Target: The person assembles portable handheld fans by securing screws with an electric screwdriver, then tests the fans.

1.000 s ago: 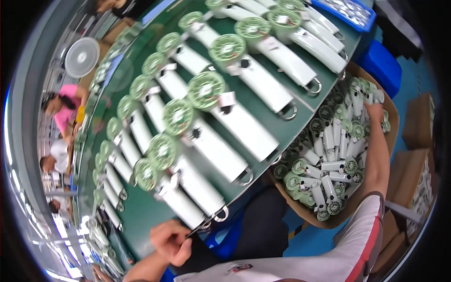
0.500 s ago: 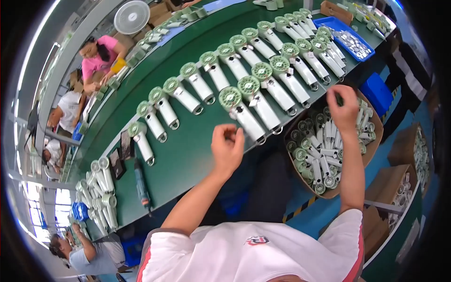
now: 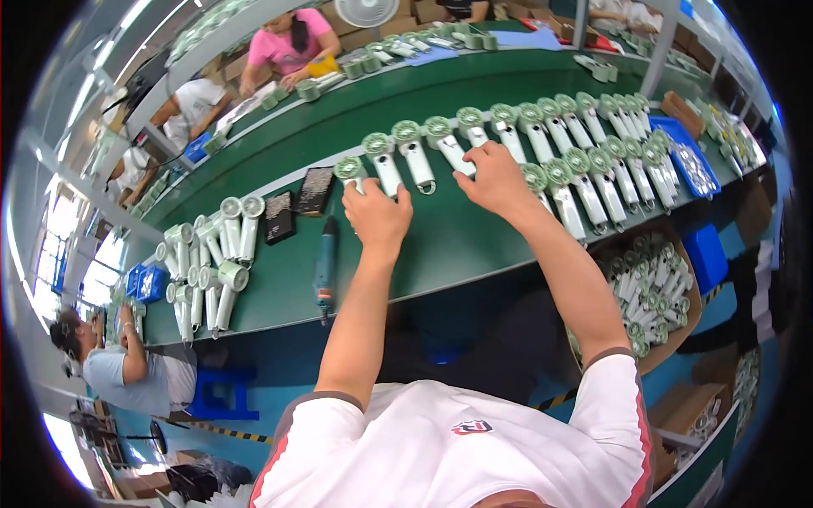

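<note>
My left hand [image 3: 378, 216] is over the handle of the leftmost handheld fan [image 3: 348, 168] in the back row, its fingers curled round it. That fan has a pale green round head and a white body; its lower end is hidden under my palm. My right hand [image 3: 498, 179] reaches to the middle of the same row. Its thumb and forefinger are apart, close to the lower end of a white-handled fan [image 3: 450, 146]. Between my hands stands another fan [image 3: 415, 157], loop end toward me. A front row of fans [image 3: 569, 207] lies right of my right wrist.
A teal electric screwdriver [image 3: 325, 267] lies left of my left forearm, near two dark boxes [image 3: 279, 218]. More fans [image 3: 229, 279] cluster at the left. A blue tray of small parts [image 3: 690, 161] sits far right. Below the edge stands a carton of fans [image 3: 677, 326]. Co-workers sit beyond.
The view has swung left. Both hands have moved from the front row's near edge and the carton to the back row; my left hand is now on its leftmost fan.
</note>
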### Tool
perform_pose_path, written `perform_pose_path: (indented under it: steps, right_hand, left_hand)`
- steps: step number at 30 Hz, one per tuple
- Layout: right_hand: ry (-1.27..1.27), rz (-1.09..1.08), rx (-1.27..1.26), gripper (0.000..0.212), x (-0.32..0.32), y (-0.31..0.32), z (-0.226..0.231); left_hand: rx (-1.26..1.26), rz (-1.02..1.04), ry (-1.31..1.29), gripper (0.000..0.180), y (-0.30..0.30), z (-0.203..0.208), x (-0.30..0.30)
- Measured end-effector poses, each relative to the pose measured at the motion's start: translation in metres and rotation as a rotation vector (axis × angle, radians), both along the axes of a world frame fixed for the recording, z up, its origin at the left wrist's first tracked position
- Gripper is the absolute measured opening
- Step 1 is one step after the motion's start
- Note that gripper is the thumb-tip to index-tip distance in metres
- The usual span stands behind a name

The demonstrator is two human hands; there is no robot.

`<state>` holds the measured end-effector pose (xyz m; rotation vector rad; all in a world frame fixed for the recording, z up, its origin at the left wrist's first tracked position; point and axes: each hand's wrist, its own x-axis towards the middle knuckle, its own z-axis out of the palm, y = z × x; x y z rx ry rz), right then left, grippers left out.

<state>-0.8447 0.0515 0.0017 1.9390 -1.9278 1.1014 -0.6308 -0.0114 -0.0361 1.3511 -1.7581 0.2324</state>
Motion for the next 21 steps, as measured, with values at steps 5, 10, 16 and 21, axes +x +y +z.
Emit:
perform_pose_path:
  steps: [5,10,16,21]
  right_hand:
    - [0.206,-0.095,0.312,0.063,0.039,-0.092,-0.009]
    - [0.162,-0.358,0.399,0.088,0.062,-0.098,-0.011]
    - [0.042,-0.403,0.584,0.092,0.073,-0.112,-0.019]
    - [0.009,-0.425,0.673,0.08,0.056,-0.124,-0.022]
  left_hand:
    - [0.39,0.131,-0.131,0.058,-0.012,-0.003,0.023]
    - [0.546,0.079,-0.013,0.059,-0.017,-0.004,0.007]
    - [0.581,0.145,0.039,0.07,-0.038,-0.006,-0.006]
    - [0.709,0.157,0.053,0.074,-0.052,0.0,-0.019]
